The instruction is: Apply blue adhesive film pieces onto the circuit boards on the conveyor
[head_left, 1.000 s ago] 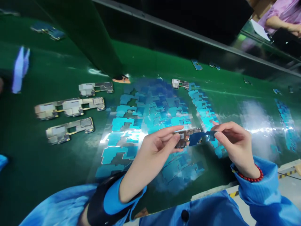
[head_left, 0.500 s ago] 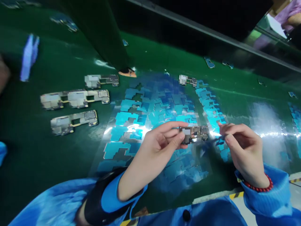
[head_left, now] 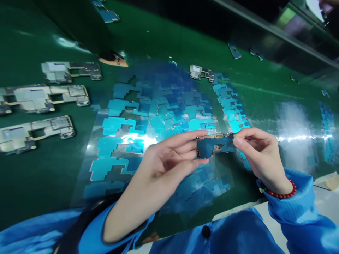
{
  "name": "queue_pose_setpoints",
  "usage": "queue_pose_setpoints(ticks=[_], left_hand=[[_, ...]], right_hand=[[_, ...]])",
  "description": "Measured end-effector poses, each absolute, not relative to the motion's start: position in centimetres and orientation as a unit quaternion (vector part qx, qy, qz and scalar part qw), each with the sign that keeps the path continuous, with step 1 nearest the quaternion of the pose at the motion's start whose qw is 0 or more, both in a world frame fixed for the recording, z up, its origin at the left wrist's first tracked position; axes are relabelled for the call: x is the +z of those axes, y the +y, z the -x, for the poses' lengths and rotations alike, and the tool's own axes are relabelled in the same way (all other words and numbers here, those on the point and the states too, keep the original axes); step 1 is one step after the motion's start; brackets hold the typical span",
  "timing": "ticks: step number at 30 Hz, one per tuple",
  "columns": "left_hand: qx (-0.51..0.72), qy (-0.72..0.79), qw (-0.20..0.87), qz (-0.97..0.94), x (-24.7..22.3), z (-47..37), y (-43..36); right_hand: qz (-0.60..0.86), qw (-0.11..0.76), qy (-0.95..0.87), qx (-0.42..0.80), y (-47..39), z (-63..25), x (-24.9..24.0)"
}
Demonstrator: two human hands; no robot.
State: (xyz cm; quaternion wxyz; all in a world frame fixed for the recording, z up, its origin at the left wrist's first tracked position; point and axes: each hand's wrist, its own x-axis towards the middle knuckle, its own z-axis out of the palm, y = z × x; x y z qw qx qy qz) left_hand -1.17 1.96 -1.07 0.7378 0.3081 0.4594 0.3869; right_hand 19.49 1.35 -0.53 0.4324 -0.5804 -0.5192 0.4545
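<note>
A small phone circuit board (head_left: 217, 136) is held up over the bench, gripped at its left end between the thumb and fingers of my left hand (head_left: 169, 158). Over its face lies a cut piece of blue film (head_left: 205, 147), with brown board showing along the top edge and through a gap. My right hand (head_left: 258, 150) pinches the film at the right end of the board, thumb against index finger. Whether that pinch also takes in the board's edge is hidden. Beneath both hands are clear sheets with rows of blue film cutouts (head_left: 118, 126).
Several circuit boards (head_left: 33, 98) lie on the green mat (head_left: 47, 176) at left. Another board (head_left: 201, 73) sits beyond the film sheets. A dark post (head_left: 76, 24) rises at upper left, and a dark ledge (head_left: 265, 30) crosses the back. More blue film (head_left: 328, 134) is at far right.
The blue film in my right hand has come up and left onto the board, covering its face, which was bare before. The view has shifted, so the bench items appear further left.
</note>
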Motion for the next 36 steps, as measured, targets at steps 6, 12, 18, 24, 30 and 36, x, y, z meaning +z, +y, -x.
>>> queue_pose_setpoints(ticks=[6, 12, 18, 24, 30, 36], left_hand=[[0.368, 0.469, 0.721, -0.354, -1.38, 1.14, 1.69], [0.362, 0.503, 0.717, -0.319, -1.38, 1.01, 1.55], [0.355, 0.492, 0.697, -0.382, -0.89, 1.07, 1.45], [0.358, 0.51, 0.672, -0.401, -0.71, 1.0, 1.33], [0.382, 0.523, 0.64, -0.413, -1.05, 0.86, 1.11], [0.391, 0.478, 0.671, -0.411, -1.09, 1.05, 1.27]], right_hand=[[0.591, 0.435, -0.528, 0.427, 1.31, -19.22, -0.33], [0.583, 0.448, -0.532, 0.42, 1.34, -18.98, -0.31], [0.581, 0.447, -0.541, 0.411, 1.31, -19.1, -0.28], [0.582, 0.454, -0.543, 0.401, 1.31, -19.02, -0.07], [0.587, 0.452, -0.545, 0.392, 1.27, -18.77, 0.14], [0.595, 0.451, -0.546, 0.38, 1.25, -18.66, 0.06]])
